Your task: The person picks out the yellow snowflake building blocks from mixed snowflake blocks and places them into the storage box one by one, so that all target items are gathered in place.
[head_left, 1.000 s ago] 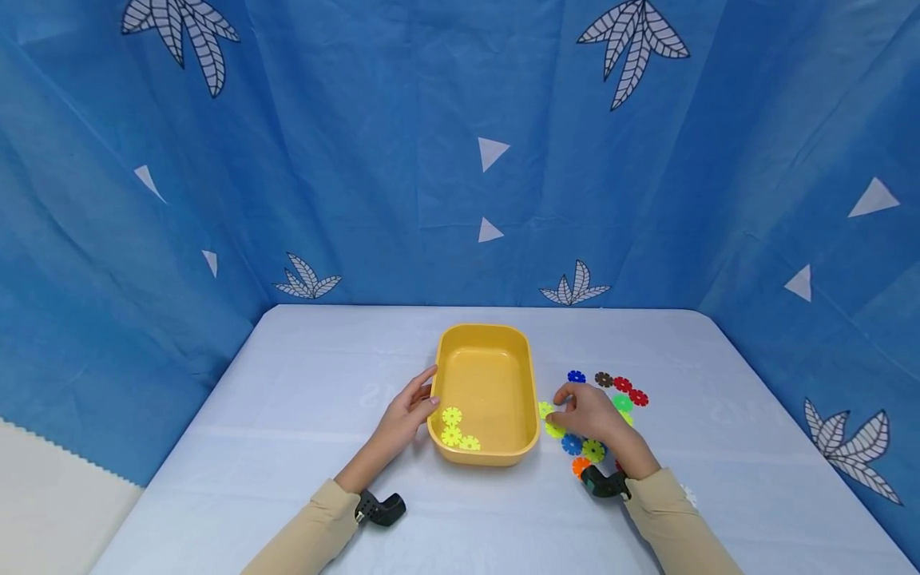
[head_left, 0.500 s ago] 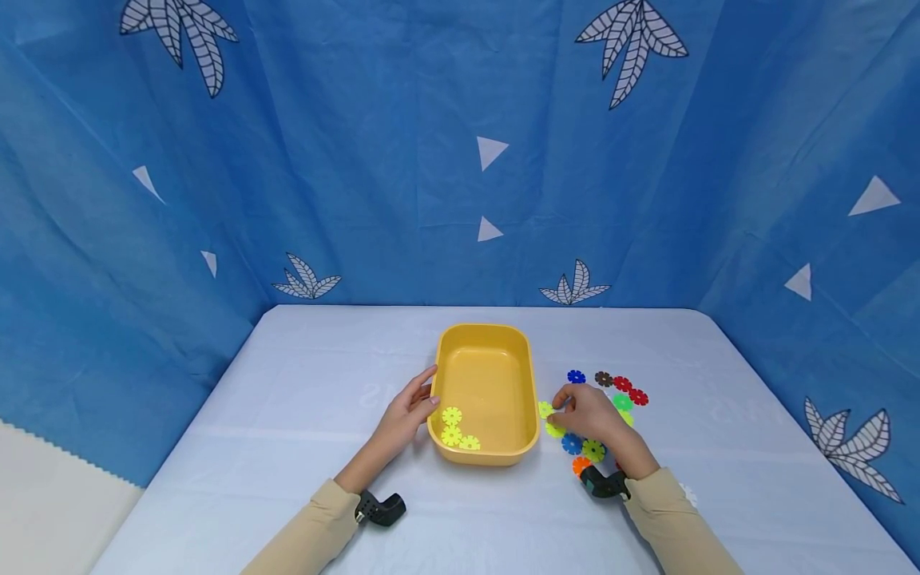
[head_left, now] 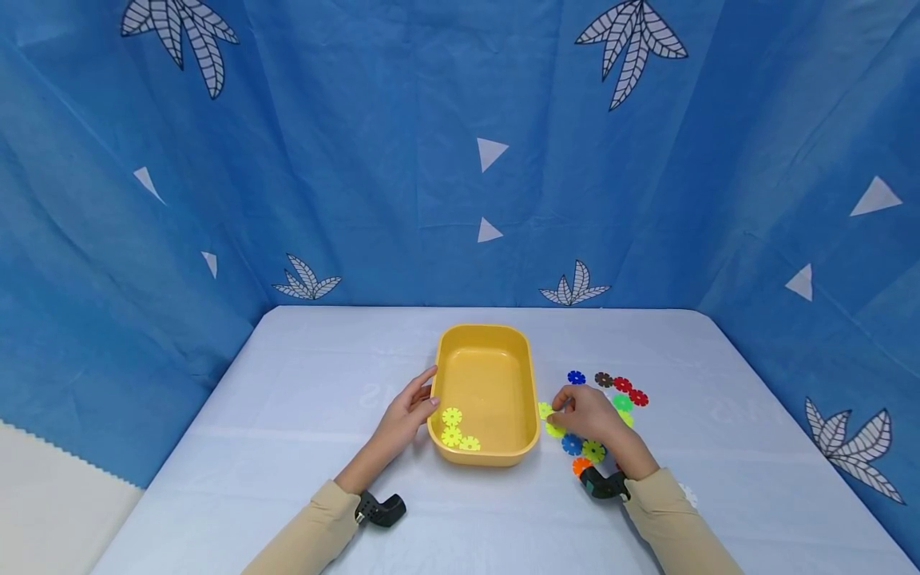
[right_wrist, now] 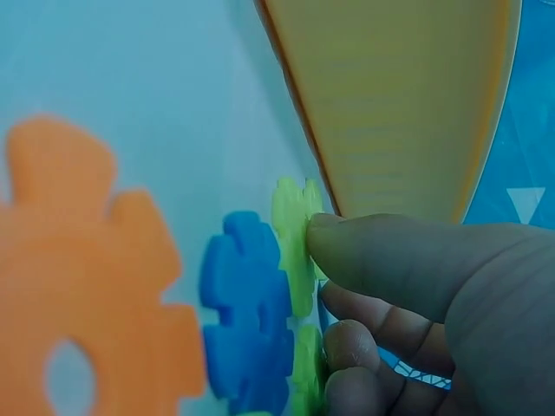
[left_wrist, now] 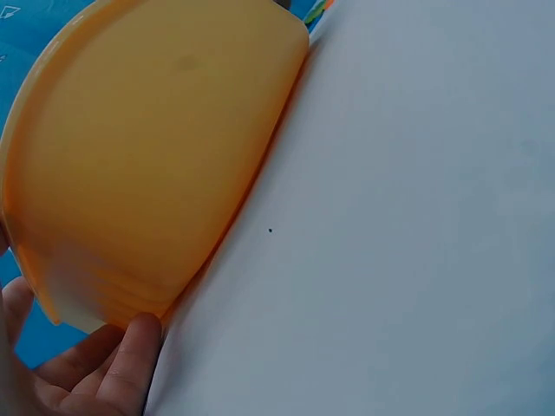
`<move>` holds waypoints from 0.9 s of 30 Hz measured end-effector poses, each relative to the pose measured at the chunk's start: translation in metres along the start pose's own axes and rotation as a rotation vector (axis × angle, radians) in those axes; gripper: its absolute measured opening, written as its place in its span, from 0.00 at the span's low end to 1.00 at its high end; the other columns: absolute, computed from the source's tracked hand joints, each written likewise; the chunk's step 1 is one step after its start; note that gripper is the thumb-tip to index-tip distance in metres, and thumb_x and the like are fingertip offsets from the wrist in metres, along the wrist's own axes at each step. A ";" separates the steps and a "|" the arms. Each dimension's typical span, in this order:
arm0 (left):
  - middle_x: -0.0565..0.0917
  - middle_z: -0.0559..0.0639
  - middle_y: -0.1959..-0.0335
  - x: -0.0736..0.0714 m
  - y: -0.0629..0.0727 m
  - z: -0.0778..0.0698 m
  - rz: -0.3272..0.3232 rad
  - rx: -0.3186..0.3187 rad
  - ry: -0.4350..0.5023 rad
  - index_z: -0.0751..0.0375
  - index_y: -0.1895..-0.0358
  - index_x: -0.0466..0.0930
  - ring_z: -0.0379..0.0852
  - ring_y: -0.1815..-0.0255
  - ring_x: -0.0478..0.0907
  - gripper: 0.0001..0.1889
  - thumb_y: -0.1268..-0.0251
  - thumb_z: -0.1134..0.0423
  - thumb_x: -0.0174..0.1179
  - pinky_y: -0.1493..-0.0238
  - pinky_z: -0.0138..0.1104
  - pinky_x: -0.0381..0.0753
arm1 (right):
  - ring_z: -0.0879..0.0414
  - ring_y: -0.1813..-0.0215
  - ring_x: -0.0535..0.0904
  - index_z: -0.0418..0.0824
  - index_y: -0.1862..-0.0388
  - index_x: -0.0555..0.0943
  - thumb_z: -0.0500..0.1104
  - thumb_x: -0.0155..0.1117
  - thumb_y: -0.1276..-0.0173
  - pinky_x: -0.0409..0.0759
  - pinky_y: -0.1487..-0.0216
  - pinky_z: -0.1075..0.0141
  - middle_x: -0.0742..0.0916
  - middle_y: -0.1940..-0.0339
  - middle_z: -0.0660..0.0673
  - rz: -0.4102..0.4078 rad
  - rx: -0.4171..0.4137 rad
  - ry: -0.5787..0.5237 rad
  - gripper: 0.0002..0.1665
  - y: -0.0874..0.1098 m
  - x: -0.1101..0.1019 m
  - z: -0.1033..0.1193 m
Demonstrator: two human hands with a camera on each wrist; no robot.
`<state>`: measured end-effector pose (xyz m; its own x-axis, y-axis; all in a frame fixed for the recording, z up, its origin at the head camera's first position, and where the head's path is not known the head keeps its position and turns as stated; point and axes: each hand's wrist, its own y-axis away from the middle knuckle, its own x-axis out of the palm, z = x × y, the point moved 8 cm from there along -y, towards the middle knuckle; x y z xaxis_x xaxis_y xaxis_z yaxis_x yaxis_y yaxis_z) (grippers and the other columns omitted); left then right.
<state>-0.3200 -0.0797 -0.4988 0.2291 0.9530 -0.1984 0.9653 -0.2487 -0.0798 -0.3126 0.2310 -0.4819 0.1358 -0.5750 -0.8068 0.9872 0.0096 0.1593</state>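
My left hand (head_left: 407,409) holds the left side of a yellow plastic bin (head_left: 485,458), its thumb and fingers against the outer wall. In the left wrist view, curled fingers (left_wrist: 130,355) touch the lower wall. Inside the bin's near left corner lie 3 yellow snowflake discs (head_left: 451,435). To the right of the bin, my right hand (head_left: 592,415) pinches a yellow-green snowflake disc (right_wrist: 295,243) on the table, thumb and forefinger at its edges. A second yellow-green disc (head_left: 554,430) lies just below the thumb. The right hand and forearm hide some discs.
Other snowflake discs surround the right hand: blue (head_left: 572,444), orange (head_left: 580,466), dark blue (head_left: 576,376), brown (head_left: 603,379), red (head_left: 639,397) and green (head_left: 622,402). A white-covered table (head_left: 309,359) bears everything, with a blue patterned curtain (head_left: 374,160) behind and beside it.
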 end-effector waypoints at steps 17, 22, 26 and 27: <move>0.75 0.63 0.29 0.001 0.000 0.002 0.004 -0.022 -0.021 0.45 0.21 0.63 0.60 0.30 0.76 0.30 0.24 0.59 0.57 0.41 0.43 0.87 | 0.53 0.69 0.74 0.40 0.54 0.84 0.40 0.76 0.39 0.77 0.69 0.68 0.81 0.70 0.46 -0.048 -0.067 -0.045 0.16 0.000 -0.002 0.013; 0.74 0.64 0.29 0.001 0.000 0.001 0.001 -0.012 -0.035 0.46 0.21 0.63 0.62 0.29 0.74 0.30 0.23 0.59 0.56 0.41 0.44 0.87 | 0.53 0.63 0.75 0.39 0.50 0.84 0.39 0.78 0.41 0.84 0.62 0.66 0.83 0.66 0.46 -0.049 -0.101 -0.033 0.20 0.001 0.002 0.022; 0.74 0.63 0.29 0.001 0.000 0.002 -0.001 -0.018 -0.033 0.44 0.21 0.63 0.60 0.29 0.74 0.30 0.23 0.59 0.57 0.41 0.43 0.87 | 0.53 0.61 0.76 0.38 0.49 0.84 0.38 0.78 0.42 0.86 0.60 0.65 0.84 0.63 0.46 -0.053 -0.107 -0.017 0.21 0.002 0.003 0.023; 0.75 0.63 0.29 0.001 0.000 0.002 0.000 -0.020 -0.033 0.44 0.21 0.63 0.60 0.29 0.75 0.30 0.23 0.59 0.57 0.41 0.42 0.87 | 0.53 0.61 0.76 0.38 0.49 0.84 0.38 0.78 0.41 0.86 0.59 0.65 0.84 0.63 0.46 -0.053 -0.105 -0.010 0.21 0.002 0.003 0.023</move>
<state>-0.3202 -0.0791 -0.5006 0.2250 0.9468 -0.2303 0.9677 -0.2447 -0.0606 -0.3121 0.2102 -0.4712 0.0827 -0.5848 -0.8070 0.9964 0.0644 0.0555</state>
